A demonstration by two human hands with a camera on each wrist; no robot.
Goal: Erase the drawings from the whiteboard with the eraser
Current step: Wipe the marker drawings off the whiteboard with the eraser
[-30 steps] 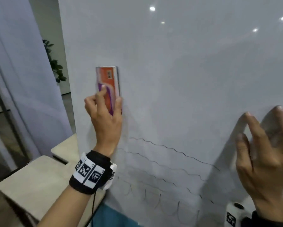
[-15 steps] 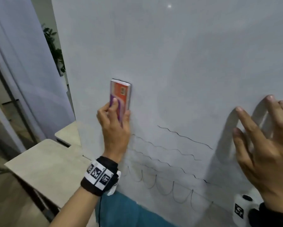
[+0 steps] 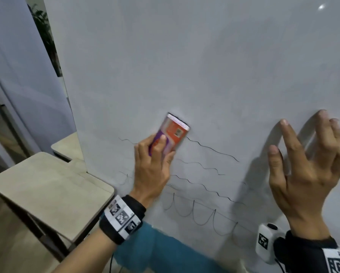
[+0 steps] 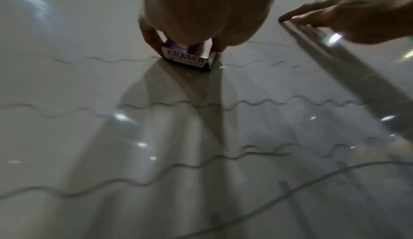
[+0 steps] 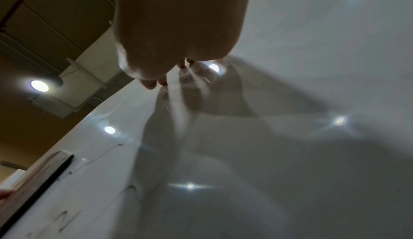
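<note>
An orange and purple eraser point(image 3: 170, 135) lies flat against the whiteboard point(image 3: 204, 66), tilted to the right, across the top wavy line. My left hand point(image 3: 153, 164) grips its lower end with thumb and fingers on both sides; the left wrist view shows the eraser point(image 4: 185, 58) with its label end toward the camera. Black wavy lines point(image 3: 210, 149) and a row of loops point(image 3: 198, 215) run below and right of the eraser. My right hand point(image 3: 311, 166) presses spread fingertips point(image 3: 322, 113) on the board at the right, holding nothing.
Two light wooden desks point(image 3: 47, 186) stand left of the board's edge. A grey curtain point(image 3: 17, 95) and a plant point(image 3: 45, 30) are behind them. Something teal point(image 3: 155, 249) shows below the board. More marks point(image 5: 64, 219) show at the lower left of the right wrist view.
My left hand has carried the eraser down and to the right, from bare board onto the top wavy line, tilting it. My right hand stays pressed on the board.
</note>
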